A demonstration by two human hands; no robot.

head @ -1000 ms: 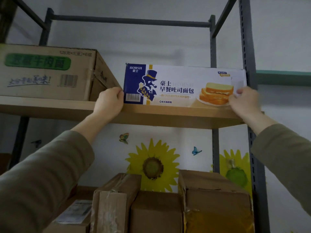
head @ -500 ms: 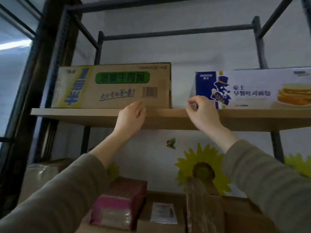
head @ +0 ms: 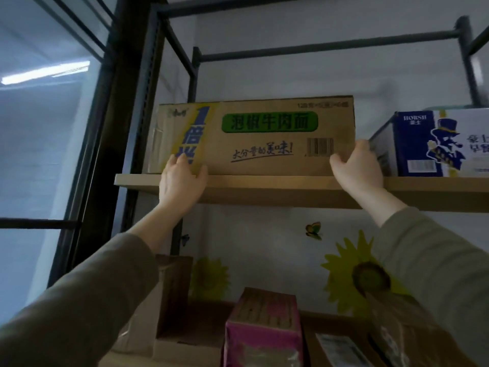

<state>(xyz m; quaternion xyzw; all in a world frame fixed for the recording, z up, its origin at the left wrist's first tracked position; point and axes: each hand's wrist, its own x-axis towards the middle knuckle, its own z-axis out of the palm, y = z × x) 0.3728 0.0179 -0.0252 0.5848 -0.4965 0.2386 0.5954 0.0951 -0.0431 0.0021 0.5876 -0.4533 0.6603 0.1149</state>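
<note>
- Noodle carton (head: 264,144) sits on the wooden shelf board (head: 291,190), centre of the frame, right between both hands
- left hand (head: 182,182) lies pretty flat on its lower-left front, fingers straight, not wrapping anything
- right hand (head: 356,172) hooks its fingers round the lower-right edge, thumb on the front
- count: one carton, two hands, one blue-and-white box (head: 434,144) just beside it at the right edge
- carton is plain brown corrugated cardboard, long and rectangular, with a green label and a yellow stripe
</note>
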